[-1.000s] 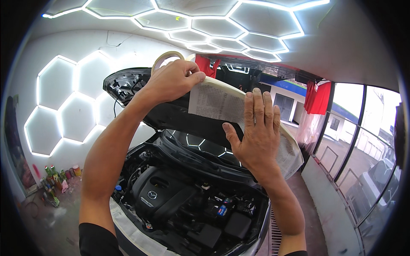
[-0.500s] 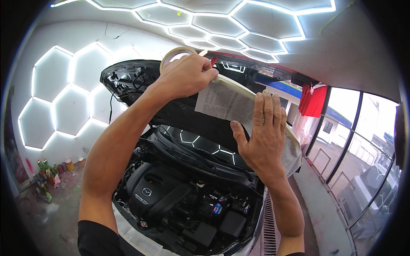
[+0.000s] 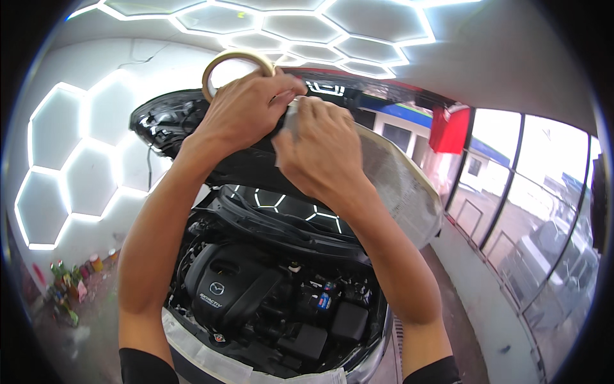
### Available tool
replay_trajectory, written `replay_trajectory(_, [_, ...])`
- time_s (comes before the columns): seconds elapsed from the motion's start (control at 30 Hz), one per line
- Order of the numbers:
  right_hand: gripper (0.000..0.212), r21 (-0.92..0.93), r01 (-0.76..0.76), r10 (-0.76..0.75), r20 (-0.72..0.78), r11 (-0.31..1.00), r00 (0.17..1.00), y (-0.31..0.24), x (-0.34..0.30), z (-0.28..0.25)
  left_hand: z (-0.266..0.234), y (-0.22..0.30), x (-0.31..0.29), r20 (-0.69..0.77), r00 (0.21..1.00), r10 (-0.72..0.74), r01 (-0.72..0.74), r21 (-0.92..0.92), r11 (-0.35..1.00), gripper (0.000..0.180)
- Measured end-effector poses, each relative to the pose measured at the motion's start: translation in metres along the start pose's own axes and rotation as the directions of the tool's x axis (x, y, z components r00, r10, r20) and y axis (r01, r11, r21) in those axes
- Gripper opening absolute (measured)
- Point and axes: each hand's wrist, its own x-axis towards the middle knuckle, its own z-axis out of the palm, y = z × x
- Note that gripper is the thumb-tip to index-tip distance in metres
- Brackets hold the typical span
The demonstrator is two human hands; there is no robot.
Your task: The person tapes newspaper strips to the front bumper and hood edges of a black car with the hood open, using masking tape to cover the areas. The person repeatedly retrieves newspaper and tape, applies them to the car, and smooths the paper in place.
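Observation:
My left hand [image 3: 240, 114] is closed on a roll of masking tape [image 3: 238, 55], whose pale ring stands up behind the fingers at the raised hood's edge. Beside it, my right hand [image 3: 323, 150] is against the edge of the newspaper sheet [image 3: 403, 182] on the hood. Its fingers are bent and blurred, so their grip is unclear. A band of pale tape runs along the newspaper's outer edge to the right. The black underside of the hood [image 3: 240, 168] shows below my hands.
Beneath the hood lies the open engine bay, with a black engine cover [image 3: 224, 288] and a battery [image 3: 316, 299]. Paper [image 3: 211, 361] covers the car's front edge. Bottles and cans [image 3: 70, 281] stand by the left wall. A glass-paned front [image 3: 511, 173] and a red cloth [image 3: 448, 131] are at right.
My right hand has moved left along the hood's edge, from lying flat on the newspaper to beside my left hand. The view has shifted, and the tape roll shows more fully.

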Motion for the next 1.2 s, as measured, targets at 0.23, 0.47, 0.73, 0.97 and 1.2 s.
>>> replay_trajectory(0.23, [0.063, 0.112, -0.167, 0.142, 0.200, 0.980, 0.969, 0.035, -0.013, -0.044, 0.009, -0.010, 0.005, 0.073, 0.997, 0.033, -0.026, -0.096, 0.995, 0.025])
replay_trajectory(0.47, [0.069, 0.237, -0.553, 0.312, 0.622, 0.799, 0.718, 0.104, -0.038, -0.105, 0.014, -0.011, 0.011, 0.099, 0.993, 0.062, -0.050, -0.117, 0.992, 0.025])
replay_trajectory(0.73, [0.080, 0.365, -0.681, 0.250, 0.737, 0.635, 0.628, 0.158, -0.054, -0.094, 0.003, 0.007, 0.012, 0.161, 0.986, -0.046, 0.028, 0.115, 0.993, 0.030])
replay_trajectory(0.97, [0.082, 0.428, -0.539, 0.169, 0.648, 0.726, 0.743, 0.229, -0.070, -0.078, 0.016, 0.068, -0.003, -0.146, 0.989, 0.027, -0.008, 0.132, 0.991, 0.028])
replay_trajectory(1.2, [0.083, 0.577, -0.425, -0.052, 0.632, 0.697, 0.773, 0.234, -0.128, -0.089, 0.052, 0.212, -0.008, 0.084, 0.973, 0.214, -0.221, 0.084, 0.972, 0.030])
